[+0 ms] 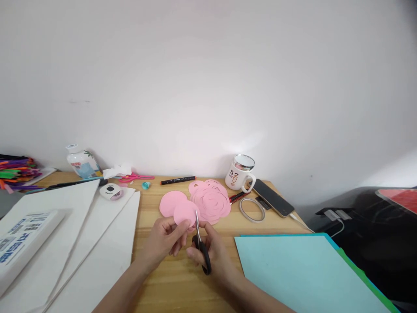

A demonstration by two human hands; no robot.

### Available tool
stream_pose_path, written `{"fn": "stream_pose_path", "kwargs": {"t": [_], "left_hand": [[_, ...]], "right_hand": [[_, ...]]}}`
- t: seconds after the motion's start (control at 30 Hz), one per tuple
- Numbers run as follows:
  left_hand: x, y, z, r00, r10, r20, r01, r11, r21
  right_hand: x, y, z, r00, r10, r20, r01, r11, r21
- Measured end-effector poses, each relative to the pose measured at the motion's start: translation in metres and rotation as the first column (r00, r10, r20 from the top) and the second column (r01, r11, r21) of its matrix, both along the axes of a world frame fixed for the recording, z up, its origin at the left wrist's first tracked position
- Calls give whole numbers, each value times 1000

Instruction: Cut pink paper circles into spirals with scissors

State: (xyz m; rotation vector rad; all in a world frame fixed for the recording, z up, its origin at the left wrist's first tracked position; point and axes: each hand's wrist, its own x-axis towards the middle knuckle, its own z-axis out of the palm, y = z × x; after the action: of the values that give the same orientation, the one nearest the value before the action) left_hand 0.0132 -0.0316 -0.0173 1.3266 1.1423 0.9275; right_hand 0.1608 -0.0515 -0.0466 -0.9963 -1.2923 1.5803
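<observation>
White boards (107, 248) cover the left of the wooden surface (163, 287). Mid-surface, the left hand (164, 241) pinches a pink disc (184, 213) between its fingers, while the right hand's (211, 254) fingers clamp black-handled scissors (202, 250) at its edge. A mug (236, 176) stands beyond.

Observed: my left hand (167, 239) and right hand (216, 256) are bare, with slender fingers. My left forearm (125, 284) and right forearm (252, 292) are likewise bare, slim and smooth in outline. Nail detail: too small to assess.
</observation>
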Motion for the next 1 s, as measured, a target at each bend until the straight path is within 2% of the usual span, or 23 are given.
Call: {"fn": "stream_pose_path", "kwargs": {"t": [0.17,0.43,0.7,1.0], "left_hand": [[2,0,0,1000,-30,-7,30,999,-15],[3,-1,3,999,38,-16,-38,999,-9],[1,0,0,1000,1,5,-1,1000,-21],[1,-2,1,1000,15,14,-15,1000,-16]], "right_hand": [[-1,0,0,1000,9,-7,-9,1000,0],[-1,-1,-4,999,-4,-40,4,1000,4],[1,1,-2,996,-19,-85,20,1000,12],[0,0,4,999,-21,-31,20,1000,-7]]}}
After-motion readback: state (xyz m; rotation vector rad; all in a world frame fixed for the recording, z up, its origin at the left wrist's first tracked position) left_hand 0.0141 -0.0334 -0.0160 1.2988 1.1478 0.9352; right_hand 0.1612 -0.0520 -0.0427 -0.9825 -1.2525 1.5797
